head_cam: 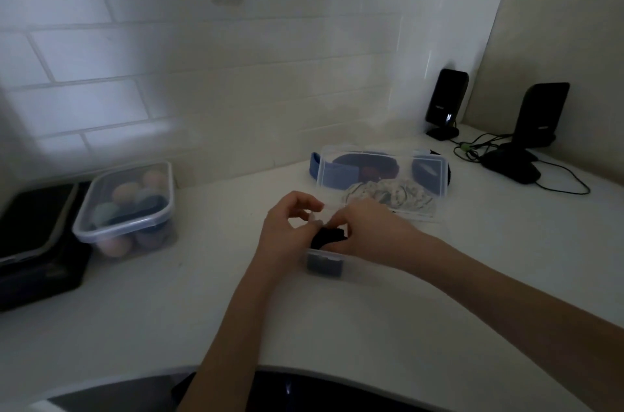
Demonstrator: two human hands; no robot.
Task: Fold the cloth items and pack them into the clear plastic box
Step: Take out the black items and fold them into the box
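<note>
A small clear plastic box (pixel 354 268) sits on the white counter just under my hands, with dark cloth inside at its left end. My left hand (pixel 287 229) and my right hand (pixel 368 229) meet above it, both pinching a small black cloth (pixel 329 236) held over the box's rim. Behind them lies a pale patterned cloth (pixel 391 200) on the counter, partly under a clear lid with blue clips (pixel 378 172). The view is dim and blurred.
A lidded clear container with round pastel items (pixel 126 205) stands at the left, beside a black box (pixel 37 239). Two black speakers (pixel 445 101) with cables stand at the back right corner. The counter's curved front edge (pixel 304 371) is near me.
</note>
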